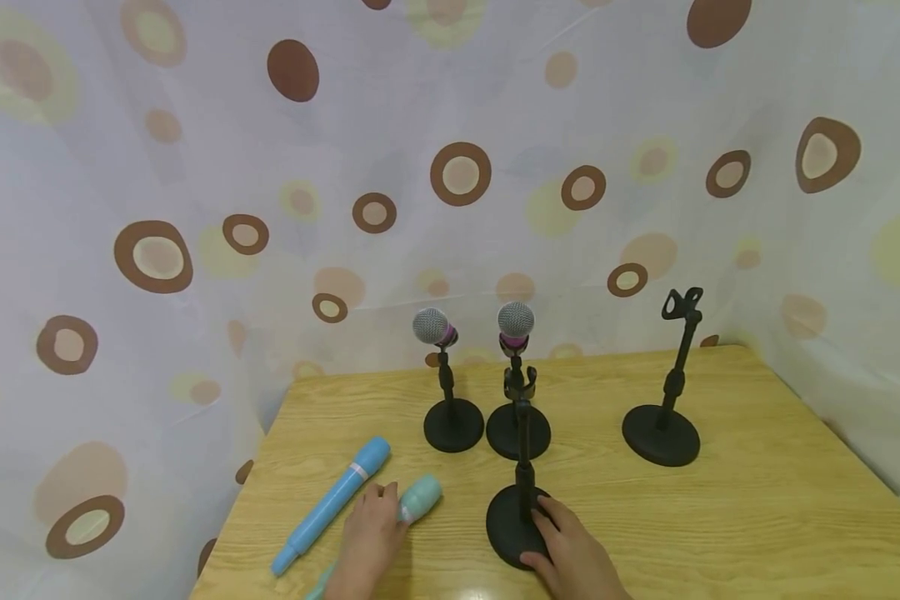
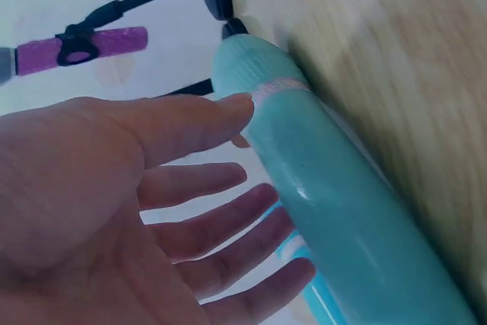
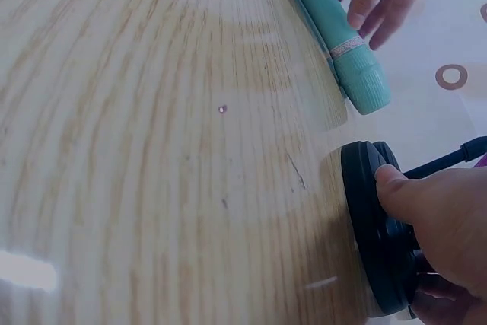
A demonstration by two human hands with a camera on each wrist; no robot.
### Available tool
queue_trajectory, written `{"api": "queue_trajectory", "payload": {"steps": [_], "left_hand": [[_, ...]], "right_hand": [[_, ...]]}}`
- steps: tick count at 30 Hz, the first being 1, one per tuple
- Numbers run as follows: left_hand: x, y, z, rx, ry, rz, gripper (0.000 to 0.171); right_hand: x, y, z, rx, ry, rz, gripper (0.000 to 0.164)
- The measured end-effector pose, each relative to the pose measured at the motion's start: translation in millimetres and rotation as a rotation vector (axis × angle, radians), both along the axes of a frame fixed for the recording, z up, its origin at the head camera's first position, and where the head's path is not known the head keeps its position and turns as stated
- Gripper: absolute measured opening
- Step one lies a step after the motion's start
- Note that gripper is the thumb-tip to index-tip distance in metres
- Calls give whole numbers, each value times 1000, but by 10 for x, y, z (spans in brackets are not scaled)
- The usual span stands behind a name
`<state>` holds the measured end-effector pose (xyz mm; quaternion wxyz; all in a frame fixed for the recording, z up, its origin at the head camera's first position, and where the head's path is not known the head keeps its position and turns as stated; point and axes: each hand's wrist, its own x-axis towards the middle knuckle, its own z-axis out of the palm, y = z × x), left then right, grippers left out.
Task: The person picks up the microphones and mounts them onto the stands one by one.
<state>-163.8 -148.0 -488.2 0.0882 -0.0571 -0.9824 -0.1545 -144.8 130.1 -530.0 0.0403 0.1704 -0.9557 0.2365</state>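
Observation:
My left hand (image 1: 372, 533) is over a teal microphone (image 1: 421, 497) lying on the table. In the left wrist view its fingers are spread and loosely bent, thumb tip right at the pale band of the teal microphone (image 2: 335, 180). The left forearm hides part of the microphone's handle in the head view. My right hand (image 1: 579, 557) grips the round base of a black microphone stand (image 1: 504, 533), thumb on the base's edge in the right wrist view. The stand is upright with a bare clip on top. Left of my left hand lies a blue microphone (image 1: 330, 504).
Behind the gripped stand, two black stands hold microphones with silver heads, the left microphone (image 1: 430, 326) and the right microphone (image 1: 516, 320). Another stand (image 1: 661, 437) with a vacant clip stands at the back right. A patterned curtain (image 1: 390, 100) borders the wooden table (image 1: 757, 500).

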Motion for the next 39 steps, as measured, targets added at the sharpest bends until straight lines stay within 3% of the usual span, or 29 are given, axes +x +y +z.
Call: {"api": "queue_trajectory", "payload": {"steps": [7, 22, 25, 31, 34, 39], "left_hand": [[20, -71, -80, 38, -79, 2, 33], [-76, -12, -148, 98, -173, -41, 40], [-77, 7, -131, 121, -144, -59, 39], [-99, 70, -27, 149, 9, -100, 38], [-139, 114, 39, 173, 52, -109, 38], [-199, 181, 158, 278, 108, -139, 39]], "right_hand": [[6, 8, 6, 0, -8, -2, 57], [1, 28, -32, 3, 20, 7, 58], [3, 22, -41, 11, 26, 13, 59], [12, 18, -39, 6, 34, 6, 57], [13, 18, -31, 1, 33, 5, 57], [10, 17, -35, -2, 27, 6, 58]]}}
